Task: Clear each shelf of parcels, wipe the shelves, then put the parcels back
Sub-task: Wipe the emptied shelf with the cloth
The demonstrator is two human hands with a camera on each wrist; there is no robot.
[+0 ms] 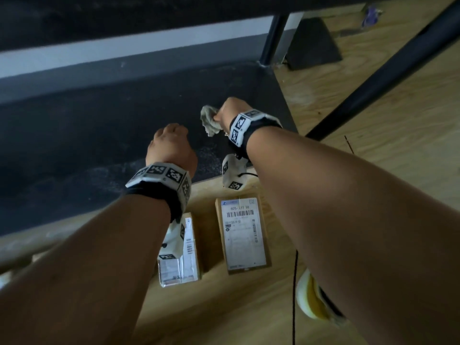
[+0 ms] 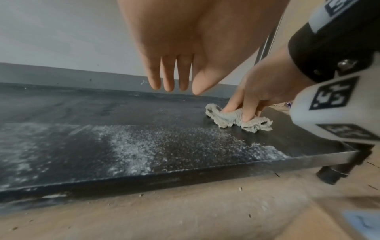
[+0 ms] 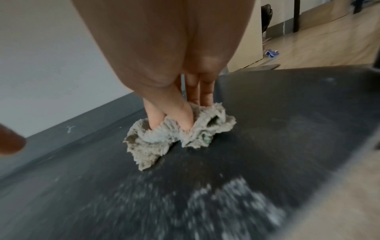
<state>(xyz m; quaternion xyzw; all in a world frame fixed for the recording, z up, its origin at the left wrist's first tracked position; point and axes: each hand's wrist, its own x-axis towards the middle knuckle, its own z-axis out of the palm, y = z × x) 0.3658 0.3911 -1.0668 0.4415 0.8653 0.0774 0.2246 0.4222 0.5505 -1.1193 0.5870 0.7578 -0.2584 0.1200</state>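
Observation:
The bottom shelf [image 1: 87, 145] is a black board, bare of parcels and streaked with white dust [image 2: 154, 146]. My right hand [image 1: 230, 109] grips a bunched grey cloth [image 1: 208, 119] and presses it onto the shelf near its right end; in the right wrist view thumb and fingers [image 3: 179, 110] dig into the cloth [image 3: 170, 141]. My left hand [image 1: 170, 143] hovers just above the shelf, left of the cloth, its fingers [image 2: 170, 78] straight and holding nothing. Two brown parcels with white labels [image 1: 242, 235] [image 1: 181, 260] lie on the wooden floor in front of the shelf.
A black upright post [image 1: 273, 38] stands at the shelf's back right corner, and a black bar [image 1: 388, 70] slants across the right. The shelf above [image 1: 124, 16] overhangs at the top. A yellow and white shoe [image 1: 313, 300] is on the floor beside the parcels.

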